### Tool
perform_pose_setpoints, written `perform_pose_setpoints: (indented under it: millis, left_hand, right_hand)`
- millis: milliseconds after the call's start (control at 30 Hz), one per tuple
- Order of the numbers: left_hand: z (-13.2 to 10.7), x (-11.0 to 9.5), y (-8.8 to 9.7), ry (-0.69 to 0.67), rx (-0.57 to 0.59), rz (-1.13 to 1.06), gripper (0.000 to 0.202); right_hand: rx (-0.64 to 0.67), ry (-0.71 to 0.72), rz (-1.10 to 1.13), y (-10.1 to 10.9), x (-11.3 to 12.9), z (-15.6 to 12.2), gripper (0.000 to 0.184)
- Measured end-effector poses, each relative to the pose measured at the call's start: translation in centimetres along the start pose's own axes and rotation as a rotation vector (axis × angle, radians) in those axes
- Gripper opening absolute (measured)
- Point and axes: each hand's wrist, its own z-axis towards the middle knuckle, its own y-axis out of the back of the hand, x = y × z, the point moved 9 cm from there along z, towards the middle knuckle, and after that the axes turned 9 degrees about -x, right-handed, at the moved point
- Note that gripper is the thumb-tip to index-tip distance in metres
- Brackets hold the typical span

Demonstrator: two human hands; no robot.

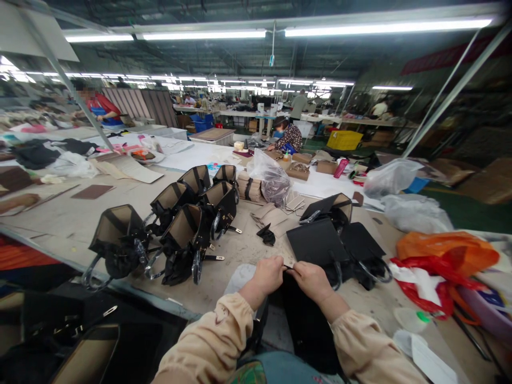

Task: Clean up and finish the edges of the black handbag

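Observation:
My left hand (267, 276) and my right hand (311, 279) meet at the near edge of the worktable (60, 224), both with fingers closed in a pinch on a small thin piece I cannot make out. Below them a black bag panel (308, 325) hangs towards my lap. Just beyond my right hand lie flat black bags (320, 242) with round handles. To the left stand several open black bags with tan lining (182, 224), upright in a cluster.
Orange and red plastic bags (440, 261) sit at the right, clear plastic bags (272, 178) and brown boxes further back. More bags (80, 346) lie low at my left. Other people work at distant tables, one in a patterned top (288, 136).

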Motion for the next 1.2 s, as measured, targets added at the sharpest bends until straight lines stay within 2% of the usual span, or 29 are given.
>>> perform_pose_setpoints:
  millis: [100,233,300,433,500,600,667,800,933,1067,1200]
  left_hand:
    - [0.1,0.0,0.1,0.010,0.002,0.004,0.015]
    - [0.3,0.4,0.4,0.033,0.005,0.006,0.016]
    - [0.3,0.5,0.5,0.037,0.009,0.004,0.016]
    - [0.3,0.5,0.6,0.037,0.012,0.002,0.016]
    - [0.3,0.5,0.6,0.035,0.008,0.000,0.016]
    - [0.3,0.5,0.5,0.032,0.001,-0.002,0.016]
    - [0.3,0.5,0.5,0.029,-0.003,-0.004,0.015]
    - [0.3,0.4,0.4,0.018,-0.009,-0.010,0.015]
    - [0.3,0.4,0.4,0.012,-0.016,-0.015,0.014]
    - [0.3,0.3,0.3,0.014,-0.010,-0.020,0.014]
    - [0.3,0.4,0.2,0.024,-0.007,-0.026,0.015]
  right_hand:
    - [0.052,-0.029,0.095,0.0,-0.6,-0.5,0.029]
    - [0.038,-0.185,0.222,0.6,-2.2,-1.4,0.061]
    - [-0.021,-0.268,0.300,1.0,-3.2,-1.7,0.056]
    - [-0.212,-0.248,0.448,2.6,-4.2,-1.8,0.029]
    - [-0.213,-0.291,0.447,2.6,-4.9,-1.9,0.028]
    - [-0.120,-0.388,0.372,1.9,-5.6,-2.1,0.037]
    - [-0.102,-0.370,0.339,1.8,-5.1,-2.0,0.038]
    - [-0.112,-0.238,0.322,1.8,-2.9,-1.4,0.031]
    - [-0.082,-0.130,0.160,1.5,-1.3,-0.9,0.024]
    - [-0.076,-0.085,0.029,1.5,-0.6,-0.5,0.028]
    - [-0.059,-0.104,0.005,1.5,-0.7,-0.3,0.027]
